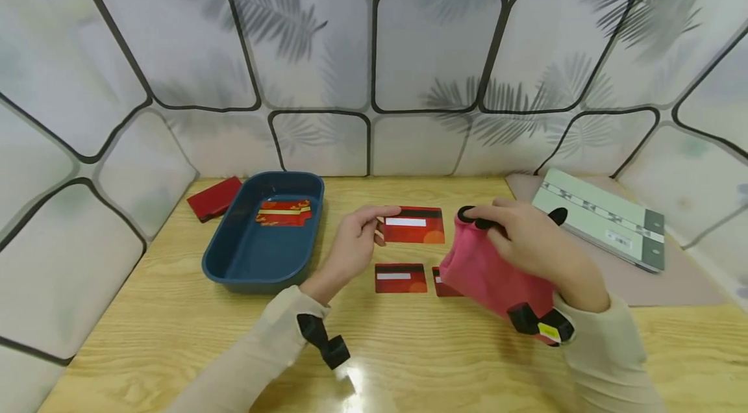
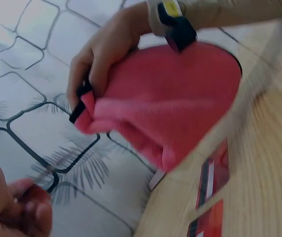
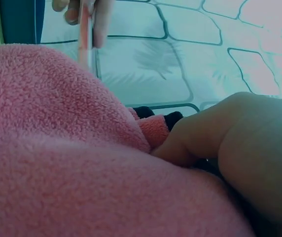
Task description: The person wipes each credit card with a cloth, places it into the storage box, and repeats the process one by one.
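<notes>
One red card [image 1: 414, 231], pinched by its edge in our left hand [image 1: 354, 239], could slip if our right hand [image 1: 528, 241] swings its gripped pink cloth [image 1: 493, 276] into it, and sagging folds might drag the flat cards [image 1: 400, 283] on the desk [image 1: 403, 341] below our hands.

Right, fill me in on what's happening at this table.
A person's left hand pinches a flat red card with a black stripe, while the right hand grips a pink fuzzy cloth with black edging. On the light wooden table, a second red card lies flat and a third red card is partly hidden by the cloth. A blue rectangular tray holds red-and-yellow patterned cards.
</notes>
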The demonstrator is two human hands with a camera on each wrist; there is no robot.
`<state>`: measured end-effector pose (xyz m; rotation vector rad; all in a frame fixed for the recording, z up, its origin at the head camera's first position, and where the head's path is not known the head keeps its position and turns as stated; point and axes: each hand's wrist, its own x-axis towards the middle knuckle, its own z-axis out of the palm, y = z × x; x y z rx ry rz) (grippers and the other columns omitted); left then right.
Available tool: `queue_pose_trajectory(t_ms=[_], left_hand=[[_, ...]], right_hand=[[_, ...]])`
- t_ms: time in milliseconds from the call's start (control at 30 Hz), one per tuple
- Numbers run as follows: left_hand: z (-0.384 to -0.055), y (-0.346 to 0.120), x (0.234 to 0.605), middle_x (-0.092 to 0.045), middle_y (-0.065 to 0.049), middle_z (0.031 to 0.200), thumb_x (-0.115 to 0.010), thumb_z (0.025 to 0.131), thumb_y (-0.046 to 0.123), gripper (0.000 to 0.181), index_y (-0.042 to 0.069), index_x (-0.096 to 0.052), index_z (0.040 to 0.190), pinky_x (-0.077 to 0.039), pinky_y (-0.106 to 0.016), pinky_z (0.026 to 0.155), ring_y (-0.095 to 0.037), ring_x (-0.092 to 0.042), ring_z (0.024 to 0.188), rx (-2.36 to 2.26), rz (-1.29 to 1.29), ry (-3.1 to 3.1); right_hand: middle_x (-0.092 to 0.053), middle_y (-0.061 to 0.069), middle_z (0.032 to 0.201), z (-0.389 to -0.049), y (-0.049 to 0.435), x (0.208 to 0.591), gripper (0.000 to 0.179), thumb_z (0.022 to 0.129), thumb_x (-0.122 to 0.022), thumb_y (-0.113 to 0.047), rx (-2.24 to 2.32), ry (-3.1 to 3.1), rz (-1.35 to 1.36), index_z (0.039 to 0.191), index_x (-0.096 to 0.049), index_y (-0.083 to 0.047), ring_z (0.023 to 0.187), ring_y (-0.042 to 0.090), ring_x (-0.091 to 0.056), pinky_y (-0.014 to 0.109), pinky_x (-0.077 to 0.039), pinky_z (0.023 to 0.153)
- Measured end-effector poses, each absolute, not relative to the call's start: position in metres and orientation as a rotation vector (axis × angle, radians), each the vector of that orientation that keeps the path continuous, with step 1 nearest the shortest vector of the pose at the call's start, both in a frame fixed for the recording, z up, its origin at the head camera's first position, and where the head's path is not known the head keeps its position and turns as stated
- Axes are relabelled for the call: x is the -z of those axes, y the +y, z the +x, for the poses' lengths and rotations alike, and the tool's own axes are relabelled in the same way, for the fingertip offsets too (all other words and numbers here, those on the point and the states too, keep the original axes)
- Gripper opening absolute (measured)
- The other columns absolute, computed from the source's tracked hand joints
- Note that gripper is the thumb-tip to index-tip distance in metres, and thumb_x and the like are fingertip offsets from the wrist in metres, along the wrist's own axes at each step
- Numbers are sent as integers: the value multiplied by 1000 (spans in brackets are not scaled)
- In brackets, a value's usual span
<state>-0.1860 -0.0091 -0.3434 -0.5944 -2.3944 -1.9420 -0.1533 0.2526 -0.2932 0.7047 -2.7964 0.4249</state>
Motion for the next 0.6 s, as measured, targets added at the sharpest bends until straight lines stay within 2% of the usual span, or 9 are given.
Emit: queue_pose_trajectory(t_ms=[133,233,333,400,467,533,600], left_hand=[[-189,-10,338,-61,-22,92,-45,91,-12,37,-3,-64,121,-51,-23,58,-20,-58,64,1943,-642,-2317],[-190,-10,334,-64,-23,87,-52,92,-6,30,-5,-64,120,-53,-23,58,-14,-60,60,2007,-582,-2273],[-190,-8,332,-65,-20,81,-56,96,6,18,-3,-69,103,-49,-20,52,-9,-55,54,2008,-491,-2292],[-190,-8,334,-62,-13,69,-55,98,13,24,0,-67,82,-41,-19,48,-9,-48,50,1978,-461,-2317],[-189,-7,337,-50,-7,57,-56,98,17,35,3,-57,66,-33,-21,48,-12,-40,48,1939,-433,-2331],[-187,-7,340,-41,-4,53,-56,98,18,39,5,-51,61,-28,-23,49,-14,-36,49,1931,-425,-2334],[-187,-6,342,-40,0,55,-55,98,19,38,4,-54,64,-29,-23,50,-14,-37,51,1955,-395,-2333]], right_hand=[[-66,7,98,-152,254,291,37,86,-52,1,-440,-2794,715,116,-70,-11,81,18,-53,34,-45,70],[-67,7,100,-151,255,291,38,86,-51,2,-451,-2777,725,117,-69,-11,82,18,-54,34,-45,71],[-67,7,101,-150,255,289,39,85,-51,3,-469,-2760,745,117,-69,-11,83,18,-54,34,-45,71],[-67,4,101,-149,256,287,39,86,-51,4,-513,-2749,787,117,-69,-11,84,16,-54,32,-46,71],[-68,2,103,-148,256,286,39,86,-52,5,-575,-2737,844,118,-69,-10,87,14,-56,31,-48,73],[-68,0,106,-147,257,284,38,87,-54,6,-645,-2732,905,119,-68,-10,92,12,-58,30,-50,77],[-68,-2,110,-144,256,283,38,88,-56,6,-692,-2721,962,119,-68,-11,96,11,-60,30,-51,80]])
